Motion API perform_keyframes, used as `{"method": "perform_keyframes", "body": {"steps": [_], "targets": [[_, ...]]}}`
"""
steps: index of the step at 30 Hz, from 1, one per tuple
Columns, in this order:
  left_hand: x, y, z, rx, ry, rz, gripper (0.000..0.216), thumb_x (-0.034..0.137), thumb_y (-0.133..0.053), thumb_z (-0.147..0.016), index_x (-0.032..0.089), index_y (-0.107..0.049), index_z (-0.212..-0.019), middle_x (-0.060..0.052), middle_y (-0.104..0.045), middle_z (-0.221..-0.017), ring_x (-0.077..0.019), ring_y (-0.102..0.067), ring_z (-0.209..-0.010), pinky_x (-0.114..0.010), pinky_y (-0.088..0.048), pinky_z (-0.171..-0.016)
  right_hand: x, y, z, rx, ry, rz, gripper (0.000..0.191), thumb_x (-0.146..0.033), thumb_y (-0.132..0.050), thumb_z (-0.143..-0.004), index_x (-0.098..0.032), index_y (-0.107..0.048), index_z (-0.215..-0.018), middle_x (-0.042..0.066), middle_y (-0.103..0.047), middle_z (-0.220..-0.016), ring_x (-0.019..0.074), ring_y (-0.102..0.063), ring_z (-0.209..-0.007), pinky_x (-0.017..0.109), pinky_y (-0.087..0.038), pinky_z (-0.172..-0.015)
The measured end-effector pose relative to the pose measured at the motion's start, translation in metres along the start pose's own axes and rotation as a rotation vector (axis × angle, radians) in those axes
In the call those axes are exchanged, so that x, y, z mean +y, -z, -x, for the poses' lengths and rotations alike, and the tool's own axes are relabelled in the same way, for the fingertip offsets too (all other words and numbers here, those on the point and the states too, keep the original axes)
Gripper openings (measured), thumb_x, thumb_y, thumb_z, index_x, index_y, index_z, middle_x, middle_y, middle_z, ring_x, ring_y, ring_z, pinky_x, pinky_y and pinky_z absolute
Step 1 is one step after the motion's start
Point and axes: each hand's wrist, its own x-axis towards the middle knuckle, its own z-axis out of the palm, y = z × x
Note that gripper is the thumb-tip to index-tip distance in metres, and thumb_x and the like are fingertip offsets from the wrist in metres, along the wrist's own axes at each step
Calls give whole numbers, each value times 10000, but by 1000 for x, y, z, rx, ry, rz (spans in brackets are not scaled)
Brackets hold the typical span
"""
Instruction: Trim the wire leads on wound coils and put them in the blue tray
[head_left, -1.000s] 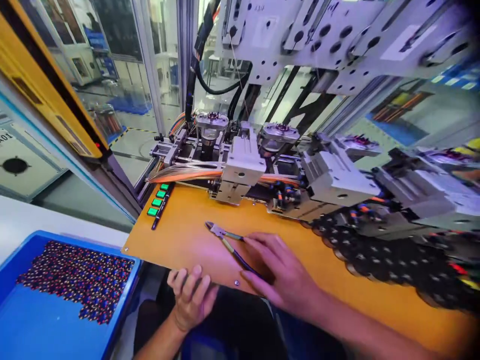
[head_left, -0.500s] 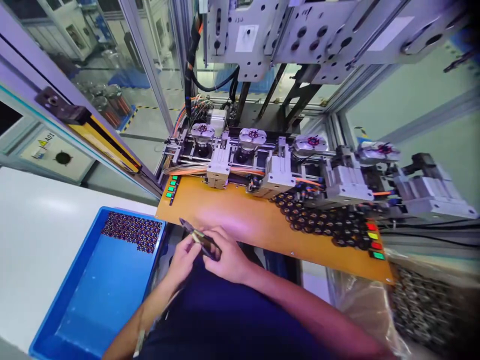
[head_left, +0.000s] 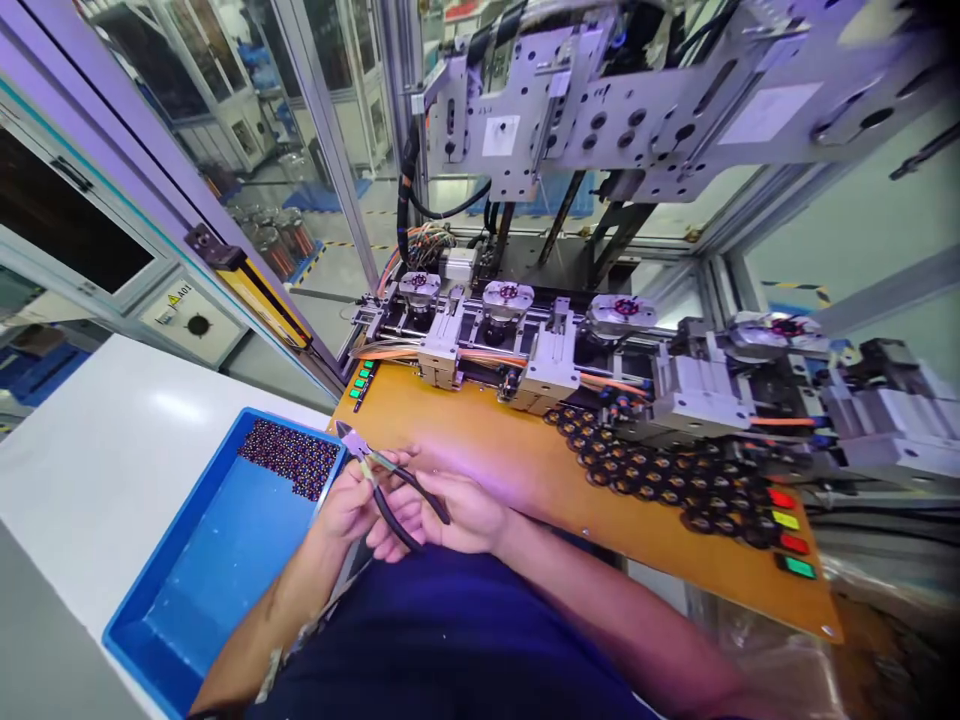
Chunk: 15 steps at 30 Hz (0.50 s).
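Observation:
Diagonal cutting pliers (head_left: 365, 455) with dark-sleeved handles are in front of my torso, their handles spread apart and the head pointing up and left. My left hand (head_left: 351, 500) is closed on the pliers just below the head, its thumb pressed on the handle's upper part. My right hand (head_left: 457, 510) is turned partly palm up around the lower handles. Its fingers show loosely curled behind and between them, and one handle end lies against the palm. Nothing is visible between the jaws.
A blue tray (head_left: 202, 580) with many small dark round parts (head_left: 289, 455) stands at left on a white table (head_left: 82, 450). Ahead runs an orange-brown panel (head_left: 480, 430) bearing black ring-shaped parts (head_left: 652, 475) and coloured buttons (head_left: 787, 520). Behind it are metal fixtures (head_left: 551, 365).
The pliers' handles have spread apart, and my right hand has loosened and turned palm up. My left hand stays on the pliers near the head. The camera view has shifted.

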Motion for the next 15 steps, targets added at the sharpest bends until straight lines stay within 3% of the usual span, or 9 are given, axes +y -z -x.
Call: {"method": "perform_keyframes", "body": {"steps": [4, 8, 11, 15], "targets": [[-3, -13, -8, -73, -10, -102, 705, 837, -624, -626, 211, -750, -923, -105, -741, -888, -321, -707, -951, -520, -550, -899, -4, -5, 4, -74, 7, -147, 629, -688, -306, -906, -127, -565, -1028, 88, -621, -792, 167, -598, -596, 312, -510, -541], [-12, -14, -20, -112, -25, -265, 773, 822, -493, -755, 150, -733, -1051, -140, -752, -886, -288, -729, -859, -473, -565, -856, -2, -10, 17, 82, 123, -200, 584, -661, -369, -927, -144, -568, -1112, 53, -572, -836, 116, -506, -521, 249, -408, -458], [-25, -7, -29, -45, -83, -442, 596, 644, -507, -884, 149, -689, -1162, -154, -754, -1017, -261, -721, -909, -448, -554, -883, -7, -7, 41, 248, 235, -147, 463, -547, -489, -947, -193, -551, -1239, 80, -574, -1044, 117, -554, -669, 247, -447, -568], [-50, 5, -34, 39, -229, -706, 383, 484, -671, -837, 173, -724, -1054, -142, -752, -1015, -263, -690, -935, -429, -530, -897, -38, 12, 87, 445, 270, 69, 515, -486, -524, -956, -229, -464, -1399, 123, -546, -1238, 196, -603, -950, 353, -503, -855]]}}
